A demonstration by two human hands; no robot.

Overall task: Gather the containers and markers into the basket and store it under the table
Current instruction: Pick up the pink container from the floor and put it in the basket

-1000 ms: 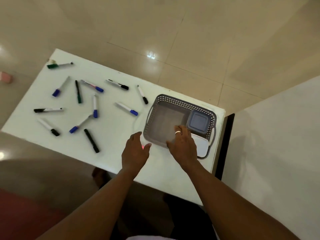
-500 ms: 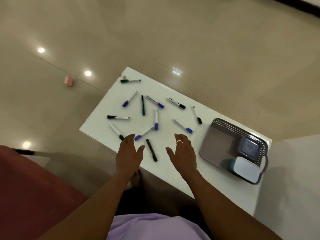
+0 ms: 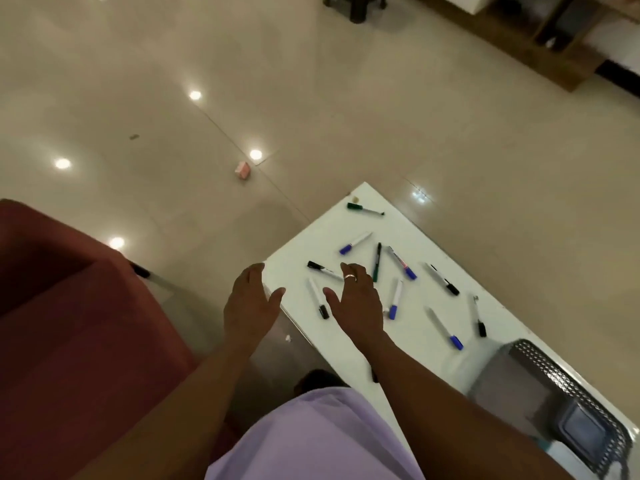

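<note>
White tabletop [image 3: 298, 251] carries scattered markers [image 3: 443, 278]: blue-capped, black-capped, one green-capped [image 3: 363, 208] near far corner. Grey perforated basket [image 3: 540, 362] sits at its right end.

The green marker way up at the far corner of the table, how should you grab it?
Pinch the green marker around its thin white middle, coming straight down from above. It lies flat on the table with clear space around it, so fingers fit on both long sides. Both the left hand and right hand are open and empty.
</note>
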